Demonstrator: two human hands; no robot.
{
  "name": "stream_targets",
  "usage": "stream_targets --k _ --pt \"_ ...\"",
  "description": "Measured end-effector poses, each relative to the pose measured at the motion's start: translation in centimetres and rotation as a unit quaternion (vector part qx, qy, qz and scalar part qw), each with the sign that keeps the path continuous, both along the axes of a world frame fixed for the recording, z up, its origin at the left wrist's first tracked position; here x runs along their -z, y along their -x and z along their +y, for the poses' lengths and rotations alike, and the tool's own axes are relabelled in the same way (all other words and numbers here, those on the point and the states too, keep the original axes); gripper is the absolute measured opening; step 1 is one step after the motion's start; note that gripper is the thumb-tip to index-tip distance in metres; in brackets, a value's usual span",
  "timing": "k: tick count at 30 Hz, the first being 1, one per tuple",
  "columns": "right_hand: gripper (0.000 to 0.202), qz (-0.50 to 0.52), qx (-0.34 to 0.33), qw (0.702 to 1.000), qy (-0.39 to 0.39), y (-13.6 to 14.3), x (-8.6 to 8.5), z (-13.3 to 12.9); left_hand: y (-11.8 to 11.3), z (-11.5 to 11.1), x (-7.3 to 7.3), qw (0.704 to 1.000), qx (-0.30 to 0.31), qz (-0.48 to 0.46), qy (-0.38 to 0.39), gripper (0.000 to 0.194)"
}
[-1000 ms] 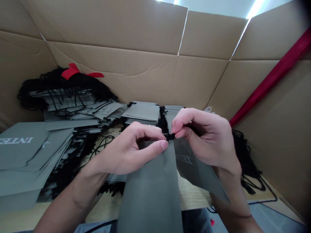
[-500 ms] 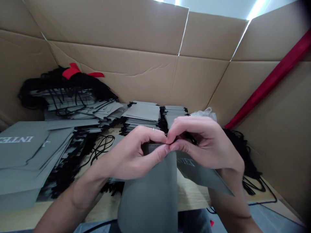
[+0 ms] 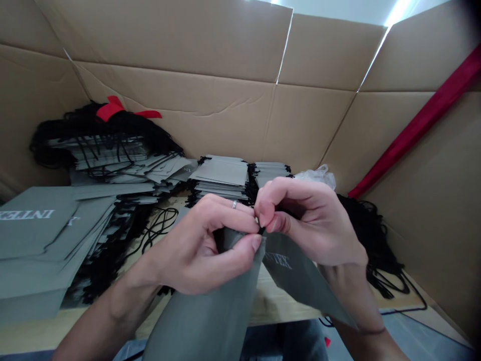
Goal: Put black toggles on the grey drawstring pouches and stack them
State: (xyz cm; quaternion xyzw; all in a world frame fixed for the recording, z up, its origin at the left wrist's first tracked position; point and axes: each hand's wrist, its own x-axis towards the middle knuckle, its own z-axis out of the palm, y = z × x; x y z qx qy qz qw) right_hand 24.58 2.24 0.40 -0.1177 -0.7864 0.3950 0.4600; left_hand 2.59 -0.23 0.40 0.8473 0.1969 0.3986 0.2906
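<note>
A grey drawstring bag [image 3: 203, 316] hangs over the table's front edge, its top corner held up between my hands. My left hand [image 3: 206, 245] is closed, thumb and index finger pinching that corner. A short bit of black cord [image 3: 262, 230] shows at the corner, and the fingertips of my right hand [image 3: 308, 225] are pinched on it. Below my right hand, a grey flap [image 3: 296, 271] with white lettering slants down to the right; whether it belongs to the same bag I cannot tell. My curled fingers hide the rest of the cord.
Grey printed bags [image 3: 33, 235] with black cords lie piled at left. More stacks [image 3: 221, 170] stand at the back, beside clear plastic [image 3: 319, 175]. A bundle of black cords [image 3: 368, 240] lies at right. Cardboard walls [image 3: 188, 40] enclose the table; a red strip [image 3: 417, 130] crosses the right one.
The bag's lower part has swung left and its corner has dropped slightly. My right fingertips have drawn a little apart from my left thumb, and black cord now shows between them.
</note>
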Motion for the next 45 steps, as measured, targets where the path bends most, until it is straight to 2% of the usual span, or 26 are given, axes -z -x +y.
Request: stream_targets --k 2,4,8,12,17,23,28,31,35,40,45 --pt "0.008 0.018 -0.017 1.0 -0.019 -0.2 0.1 0.3 -0.1 0.1 0.1 1.0 -0.011 -0.005 0.02 0.033" --pt "0.016 0.023 -0.015 0.999 -0.022 -0.5 0.1 0.6 -0.2 0.3 0.3 0.999 -0.013 -0.009 0.043 0.033" --pt "0.019 0.011 0.022 0.999 0.022 -1.4 -0.3 0.8 -0.3 0.9 0.4 0.997 0.024 -0.02 0.076 0.038" --pt "0.017 0.016 0.027 0.998 0.046 -1.5 -0.6 0.8 -0.4 1.1 0.4 0.992 0.045 -0.009 0.115 0.043" --pt "0.018 0.016 0.063 0.998 0.018 -1.2 -0.8 0.5 -0.6 1.1 0.6 0.996 0.034 -0.009 0.082 0.046" --pt "0.01 -0.008 0.12 0.993 0.001 -1.3 -1.0 -0.1 -0.9 0.8 0.9 0.999 -0.007 0.034 -0.001 0.041" --pt "0.022 -0.009 0.121 0.993 0.013 -1.1 -0.8 -0.2 -1.1 0.7 1.2 0.997 -0.051 0.046 -0.029 0.035" --pt "0.017 0.002 0.12 0.993 0.003 -0.7 -0.4 -0.3 -1.3 0.6 1.6 0.993 -0.095 0.041 -0.061 0.027" --pt "0.015 0.017 0.125 0.992 -0.029 -0.1 0.4 -0.2 -1.7 0.4 1.7 0.987 -0.11 0.054 -0.102 0.024" --pt "0.014 0.025 0.124 0.992 -0.025 0.7 1.0 -0.3 -2.2 0.1 1.6 0.987 -0.13 0.025 -0.087 0.027" --pt "0.025 0.042 0.105 0.993 -0.028 1.4 1.0 -0.5 -2.2 -0.1 1.7 0.994 -0.104 -0.002 -0.034 0.032"
